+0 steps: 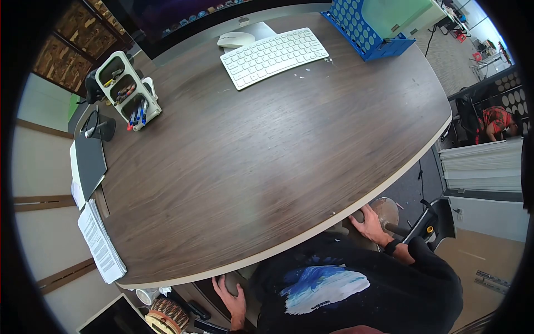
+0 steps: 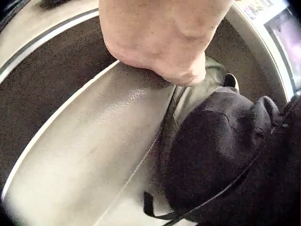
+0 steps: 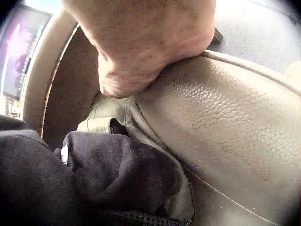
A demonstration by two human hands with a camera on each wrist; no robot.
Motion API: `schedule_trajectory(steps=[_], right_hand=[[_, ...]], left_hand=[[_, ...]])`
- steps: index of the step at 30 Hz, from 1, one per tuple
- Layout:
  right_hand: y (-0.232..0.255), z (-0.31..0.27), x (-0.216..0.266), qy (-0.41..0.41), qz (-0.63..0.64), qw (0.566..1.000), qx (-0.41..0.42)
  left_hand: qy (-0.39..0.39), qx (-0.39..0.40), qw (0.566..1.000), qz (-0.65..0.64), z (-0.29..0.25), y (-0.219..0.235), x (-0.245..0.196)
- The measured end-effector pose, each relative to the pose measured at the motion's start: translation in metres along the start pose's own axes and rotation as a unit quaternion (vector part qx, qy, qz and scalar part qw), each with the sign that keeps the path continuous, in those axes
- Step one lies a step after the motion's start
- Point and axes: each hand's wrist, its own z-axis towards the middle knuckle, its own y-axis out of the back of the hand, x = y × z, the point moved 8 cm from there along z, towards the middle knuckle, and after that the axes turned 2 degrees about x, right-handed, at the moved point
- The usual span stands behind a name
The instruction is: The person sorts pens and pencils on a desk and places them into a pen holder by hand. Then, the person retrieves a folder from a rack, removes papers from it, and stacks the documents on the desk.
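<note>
In the head view my left hand (image 1: 231, 299) rests on the end of a chair armrest (image 1: 232, 284) below the table edge, fingers spread and loose. My right hand (image 1: 371, 227) lies on the other armrest, just under the table's right front edge, thumb and fingers apart. The left wrist view shows the back of the left hand (image 2: 162, 37) on the pale leather armrest (image 2: 94, 141). In the right wrist view the right hand (image 3: 150, 42) rests on the matching armrest (image 3: 225, 113). Both wrist views leave the fingertips hidden.
On the brown table (image 1: 239, 167) are a white keyboard (image 1: 275, 58), a mouse (image 1: 236, 39), a pen organizer (image 1: 128, 91), a blue file holder (image 1: 364, 33) and a paper stack (image 1: 101, 242). A monitor (image 1: 189, 19) stands behind. A round stool (image 1: 385, 210) is at the right.
</note>
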Motion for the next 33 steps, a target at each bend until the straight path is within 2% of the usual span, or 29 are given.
schedule_trajectory(steps=[1, 5, 14, 16, 22, 33], right_hand=[[0.001, 0.001, 0.001, -0.005, 0.003, 1.0, -0.002], [0.0, 0.002, 0.003, -0.017, 0.01, 1.0, 0.003], [-0.004, 0.004, -0.009, -0.023, 0.002, 1.0, -0.005], [-0.011, 0.003, -0.025, -0.027, -0.017, 0.999, -0.006], [-0.014, 0.004, -0.025, -0.041, -0.009, 0.999, 0.003], [-0.015, 0.003, -0.03, -0.057, -0.073, 0.996, 0.003]], left_hand=[[0.034, -0.03, 0.998, -0.039, 0.002, 0.001, 0.005], [0.043, -0.019, 0.998, -0.042, -0.001, -0.002, 0.016], [0.012, -0.048, 0.998, -0.044, 0.001, -0.002, 0.013], [0.021, -0.041, 0.998, -0.04, 0.003, 0.0, 0.009], [0.026, -0.04, 0.998, -0.046, 0.005, -0.001, 0.01], [0.024, -0.037, 0.998, -0.042, 0.004, -0.006, 0.018]])
